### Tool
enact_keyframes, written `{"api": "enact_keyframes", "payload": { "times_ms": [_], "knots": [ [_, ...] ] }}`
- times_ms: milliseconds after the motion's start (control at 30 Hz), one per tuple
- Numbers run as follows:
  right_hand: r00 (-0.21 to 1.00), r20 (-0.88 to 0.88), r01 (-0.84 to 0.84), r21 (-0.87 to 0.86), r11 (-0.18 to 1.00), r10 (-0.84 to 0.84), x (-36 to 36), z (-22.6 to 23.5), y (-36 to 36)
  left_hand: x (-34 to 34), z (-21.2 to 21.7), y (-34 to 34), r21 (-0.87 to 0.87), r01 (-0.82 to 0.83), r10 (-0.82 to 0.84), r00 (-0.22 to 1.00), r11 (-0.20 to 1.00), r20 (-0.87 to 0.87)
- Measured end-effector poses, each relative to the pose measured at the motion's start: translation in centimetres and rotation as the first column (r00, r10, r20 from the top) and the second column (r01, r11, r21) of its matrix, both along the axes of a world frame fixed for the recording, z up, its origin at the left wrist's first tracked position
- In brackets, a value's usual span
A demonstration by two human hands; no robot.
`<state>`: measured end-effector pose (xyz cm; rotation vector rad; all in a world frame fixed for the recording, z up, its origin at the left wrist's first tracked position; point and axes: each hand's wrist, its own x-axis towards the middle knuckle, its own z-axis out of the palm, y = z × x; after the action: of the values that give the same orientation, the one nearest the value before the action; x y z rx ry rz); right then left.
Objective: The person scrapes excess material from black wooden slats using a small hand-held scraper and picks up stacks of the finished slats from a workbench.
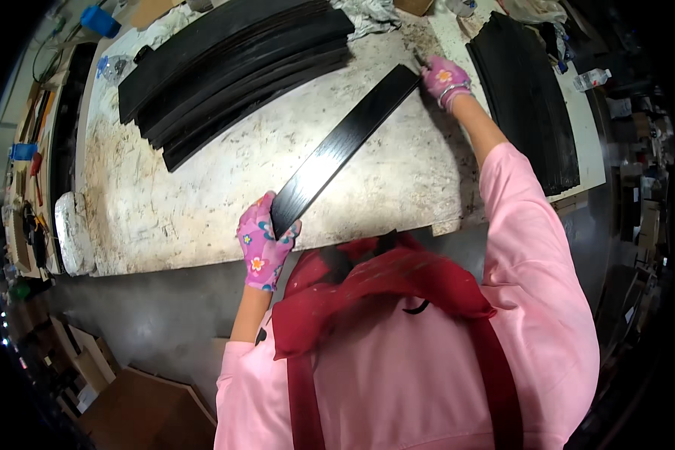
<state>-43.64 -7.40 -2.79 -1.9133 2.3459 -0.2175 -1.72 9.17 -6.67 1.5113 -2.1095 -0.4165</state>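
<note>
A long, flat black strip [345, 150] with a glossy top lies slantwise over the worktable, its far end to the right. My left hand [262, 240], in a pink flowered glove, is closed around its near end at the table's front edge. Beside the far end is my right hand [445, 79], gloved alike, with its fingers curled closed. Something small and dark pokes out past those fingers; its kind is hidden.
A stack of similar black strips [232, 67] fills the table's back left. Another stack [525, 105] stands at the right. The stained white worktable [180, 217] has a wrapped bundle [75, 232] at its left corner. Plastic bottles [592, 79] lie toward the edges.
</note>
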Motion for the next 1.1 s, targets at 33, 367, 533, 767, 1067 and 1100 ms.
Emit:
{"api": "enact_keyframes", "payload": {
  "times_ms": [33, 367, 533, 767, 1067, 1100],
  "knots": [
    [0.988, 0.070, -0.135, -0.058, 0.989, 0.139, 0.8, -0.6, 0.6, -0.1, 0.1, 0.0, 0.031, -0.004, 0.004, 1.000, 0.999, -0.016],
    [0.990, 0.127, -0.064, -0.042, 0.997, 0.069, -4.9, -3.0, -0.2, 0.7, 1.3, 0.4, -0.014, -0.002, 0.003, 0.999, 1.000, 0.053],
    [0.556, 0.823, 0.047, -0.176, 0.983, 0.121, -5.0, -4.4, 1.1, 2.0, 0.8, 0.5, 0.051, 0.057, -0.053, 0.996, 0.997, -0.070],
    [0.345, 0.936, 0.120, 0.034, 0.992, -0.074, -3.5, -3.9, 1.4, 1.8, 5.1, 1.1, 0.431, 0.037, 0.149, 0.908, 0.901, -0.391],
    [0.781, 0.187, -0.474, -0.444, 0.760, 0.596, 10.3, 0.7, 6.5, 0.3, 1.8, 0.6, 0.655, 0.552, 0.774, 0.027, 0.516, -0.632],
    [0.618, 0.082, -0.603, -0.588, 0.538, 0.782, 14.0, 0.7, 7.9, 0.2, 1.6, 0.7, 0.627, 0.561, 0.758, -0.001, 0.540, -0.652]
  ]
}}
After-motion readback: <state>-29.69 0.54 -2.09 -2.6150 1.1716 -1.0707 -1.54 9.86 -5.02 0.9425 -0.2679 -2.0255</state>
